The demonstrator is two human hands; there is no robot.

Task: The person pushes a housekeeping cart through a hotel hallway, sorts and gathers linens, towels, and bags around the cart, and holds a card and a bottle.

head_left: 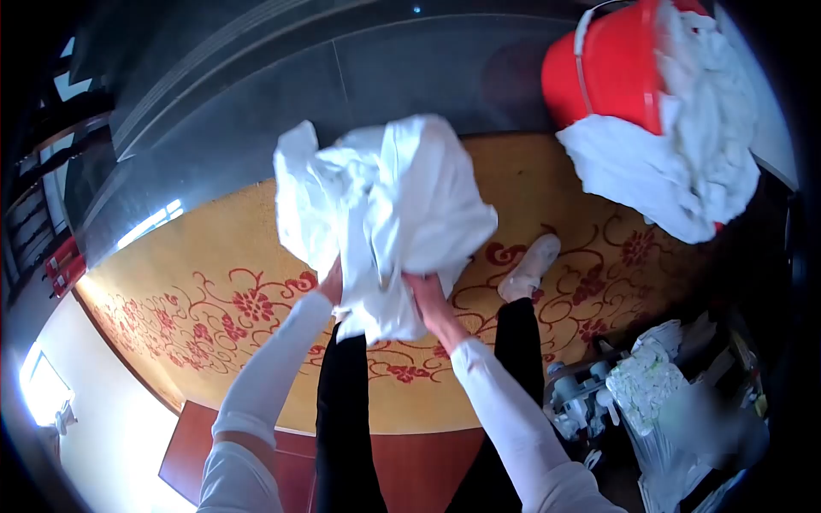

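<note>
Presently in hand: one white cloth [389, 197], bunched, directly ahead of both hands; left hand [332, 284] gripping its near left part, fingers mostly hidden; right hand [428, 299] curled into its near right part. Far right of right hand: one red bucket [603, 68], white linen [710, 128] overflowing. Below hands: patterned carpet [214, 316].

Red bucket [603, 73] at upper right, with white linen [710, 128] overhanging its rim. Carpet [509, 175]: tan, red floral scrollwork, bordering dark glossy flooring [419, 77]. Lower right: assorted supplies, including a patterned pale bundle [643, 385]; partly blurred. Far left: two red objects [64, 267], identity indeterminable. White wall [111, 359] adjacent.
</note>
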